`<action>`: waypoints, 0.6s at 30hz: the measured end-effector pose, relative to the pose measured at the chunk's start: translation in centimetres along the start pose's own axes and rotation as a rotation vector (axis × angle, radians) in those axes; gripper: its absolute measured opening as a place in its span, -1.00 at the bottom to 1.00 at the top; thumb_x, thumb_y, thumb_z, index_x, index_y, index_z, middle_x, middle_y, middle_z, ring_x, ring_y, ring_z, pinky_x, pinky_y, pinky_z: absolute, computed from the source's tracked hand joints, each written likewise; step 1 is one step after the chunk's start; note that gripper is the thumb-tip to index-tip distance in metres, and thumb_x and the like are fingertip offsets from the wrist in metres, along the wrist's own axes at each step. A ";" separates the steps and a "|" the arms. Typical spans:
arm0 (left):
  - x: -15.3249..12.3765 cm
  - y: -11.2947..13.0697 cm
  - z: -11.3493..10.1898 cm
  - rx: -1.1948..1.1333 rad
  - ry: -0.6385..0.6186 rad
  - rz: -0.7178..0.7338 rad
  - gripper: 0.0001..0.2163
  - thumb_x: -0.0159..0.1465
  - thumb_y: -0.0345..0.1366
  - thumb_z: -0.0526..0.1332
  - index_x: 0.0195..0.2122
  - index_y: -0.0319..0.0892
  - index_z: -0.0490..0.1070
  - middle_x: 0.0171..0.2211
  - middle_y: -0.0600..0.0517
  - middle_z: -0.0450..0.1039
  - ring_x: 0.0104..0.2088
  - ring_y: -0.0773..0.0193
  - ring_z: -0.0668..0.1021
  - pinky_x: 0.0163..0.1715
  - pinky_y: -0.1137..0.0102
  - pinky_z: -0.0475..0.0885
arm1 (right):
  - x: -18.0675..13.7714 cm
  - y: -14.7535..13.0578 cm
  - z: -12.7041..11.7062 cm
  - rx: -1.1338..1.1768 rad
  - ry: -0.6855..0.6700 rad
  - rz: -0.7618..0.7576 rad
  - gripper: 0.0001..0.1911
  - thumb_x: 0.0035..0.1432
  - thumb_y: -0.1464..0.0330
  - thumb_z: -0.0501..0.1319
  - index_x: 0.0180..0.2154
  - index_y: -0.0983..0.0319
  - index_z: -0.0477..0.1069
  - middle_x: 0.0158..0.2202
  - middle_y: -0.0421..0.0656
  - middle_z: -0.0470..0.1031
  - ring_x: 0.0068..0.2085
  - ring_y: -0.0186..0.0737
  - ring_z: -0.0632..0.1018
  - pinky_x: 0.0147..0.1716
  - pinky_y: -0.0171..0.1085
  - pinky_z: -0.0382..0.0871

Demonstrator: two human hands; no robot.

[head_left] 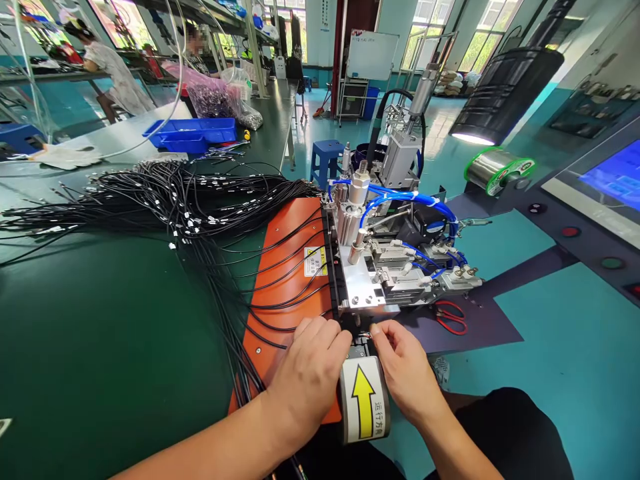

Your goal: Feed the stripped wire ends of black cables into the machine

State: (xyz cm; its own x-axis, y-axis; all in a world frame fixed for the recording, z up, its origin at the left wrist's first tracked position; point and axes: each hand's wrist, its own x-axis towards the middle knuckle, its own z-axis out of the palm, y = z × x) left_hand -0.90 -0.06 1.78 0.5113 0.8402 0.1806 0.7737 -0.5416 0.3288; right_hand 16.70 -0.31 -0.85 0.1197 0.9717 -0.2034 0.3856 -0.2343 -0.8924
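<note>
My left hand (315, 367) is closed, its fingers curled over the end of the orange sloped plate (285, 267). A black cable (267, 341) runs across the plate and under these fingers. Facing it, my right hand (403, 363) pinches thumb and forefinger at the thin wire end (367, 335) of the cable, at the machine's front. Directly below is the drum-shaped end with a yellow arrow label (364, 400). Above my hands stands the metal machine (357, 267) with blue air tubes. My fingers partly hide the wire end.
A large bundle of black cables (185, 200) with white tips lies on the green table (125, 333). Red-handled scissors (451, 317) rest right of the machine. A solder spool (500, 170) and black lamp (507, 93) hang at right. Blue trays (195, 133) stand behind; people sit farther back.
</note>
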 end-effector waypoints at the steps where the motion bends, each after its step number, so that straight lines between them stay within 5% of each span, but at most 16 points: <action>1: 0.0 0.0 0.0 0.011 -0.005 -0.007 -0.79 0.36 -0.50 0.04 -0.28 -0.20 0.45 -0.36 -0.03 0.35 -0.32 0.13 0.34 -0.29 0.23 0.31 | 0.0 0.0 0.1 0.014 -0.003 0.009 -0.57 0.28 0.01 0.08 -0.40 0.21 0.39 -0.49 -0.25 0.37 -0.45 -0.26 0.33 -0.44 -0.33 0.23; 7: 0.2 -0.1 -0.4 0.005 -0.048 -0.044 -0.82 0.35 -0.49 0.08 -0.26 -0.19 0.46 -0.34 -0.03 0.36 -0.28 0.11 0.37 -0.27 0.22 0.32 | 0.3 -0.2 0.4 0.168 -0.016 0.091 -0.55 0.20 -0.02 0.15 -0.45 0.23 0.38 -0.55 -0.25 0.36 -0.52 -0.30 0.32 -0.54 -0.35 0.21; 13: 0.4 0.0 -1.5 0.000 -0.130 -0.089 -0.84 0.33 -0.48 0.10 -0.26 -0.17 0.46 -0.31 -0.04 0.35 -0.25 0.11 0.38 -0.24 0.21 0.35 | -2.1 -1.7 -1.5 -0.016 0.154 0.058 -0.57 0.19 -0.03 0.16 -0.40 0.20 0.46 -0.54 -0.22 0.42 -0.50 -0.27 0.39 -0.55 -0.36 0.22; 18: 0.1 1.2 -2.8 0.013 -0.115 -0.067 -0.86 0.29 -0.49 0.11 -0.24 -0.18 0.43 -0.32 -0.04 0.37 -0.27 0.10 0.39 -0.26 0.20 0.37 | -8.3 -0.6 0.7 -0.064 -0.135 -0.106 -0.58 0.16 -0.04 0.13 -0.44 0.10 0.54 -0.57 -0.20 0.51 -0.53 -0.20 0.48 -0.58 -0.31 0.21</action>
State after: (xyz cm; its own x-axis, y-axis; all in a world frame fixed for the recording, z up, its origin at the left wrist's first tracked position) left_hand -0.94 -0.51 4.74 0.4973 0.8661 0.0507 0.8119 -0.4853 0.3245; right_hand 14.81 -8.22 1.04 -0.0468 0.9850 -0.1659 0.4476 -0.1278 -0.8850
